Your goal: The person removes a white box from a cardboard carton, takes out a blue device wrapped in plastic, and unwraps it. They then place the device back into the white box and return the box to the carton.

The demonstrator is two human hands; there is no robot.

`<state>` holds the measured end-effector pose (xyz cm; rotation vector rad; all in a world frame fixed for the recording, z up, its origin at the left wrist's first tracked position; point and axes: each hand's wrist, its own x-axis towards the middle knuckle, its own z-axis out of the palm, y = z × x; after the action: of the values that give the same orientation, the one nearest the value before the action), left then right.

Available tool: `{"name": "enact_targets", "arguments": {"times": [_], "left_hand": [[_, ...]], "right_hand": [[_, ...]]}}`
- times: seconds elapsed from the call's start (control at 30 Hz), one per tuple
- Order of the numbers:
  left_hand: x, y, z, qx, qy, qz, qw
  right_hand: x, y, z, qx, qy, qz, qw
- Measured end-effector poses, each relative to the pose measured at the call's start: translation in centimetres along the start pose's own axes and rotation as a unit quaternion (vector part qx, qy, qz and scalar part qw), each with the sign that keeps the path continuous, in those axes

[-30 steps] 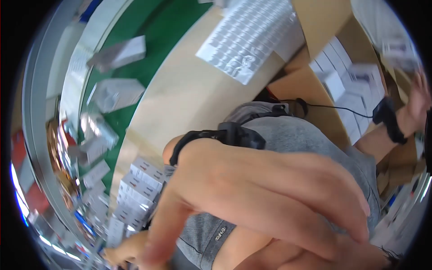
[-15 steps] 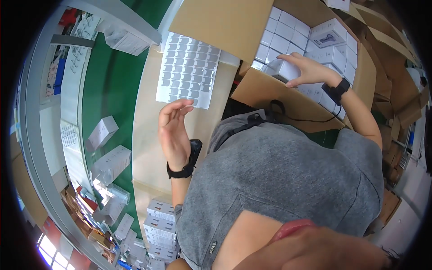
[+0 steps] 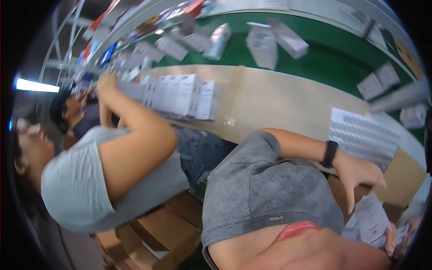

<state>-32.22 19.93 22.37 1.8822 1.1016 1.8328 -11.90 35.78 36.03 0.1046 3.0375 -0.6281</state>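
Note:
My left hand, with a black band at the wrist, is stretched out to the right with thumb and fingers apart. Nothing is in it. Just below it, at the lower right, is a small white box. The fingers of my right hand are pressed against that box's side; the rest of this hand is mostly hidden near the rim. More white boxes lie around it, blurred. Beyond my left wrist lies a sheet of grey labels on the beige worktop.
A cardboard flap stands right of my left hand. White boxes are lined up on the worktop at left, beside a co-worker in a light grey shirt. Beyond runs a green conveyor belt with scattered boxes. Cartons sit behind the co-worker.
The view has swung left, bringing the co-workers and the row of boxes into sight. My left hand has moved from beside the label sheet to above the white boxes, near my right hand.

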Motion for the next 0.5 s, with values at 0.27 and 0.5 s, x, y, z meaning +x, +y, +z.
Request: {"name": "enact_targets", "arguments": {"times": [0.27,0.5], "left_hand": [[-4.9,5.2,-4.7,-0.016,-0.037,-0.221,0.974],[-10.9,4.4,-3.7,0.559,0.176,-0.244,0.773]], "right_hand": [[13.8,-8.2,3.2,0.003,-0.201,-0.373,0.906],[19.9,-6.5,11.7,0.255,-0.050,-0.272,0.927]]}}
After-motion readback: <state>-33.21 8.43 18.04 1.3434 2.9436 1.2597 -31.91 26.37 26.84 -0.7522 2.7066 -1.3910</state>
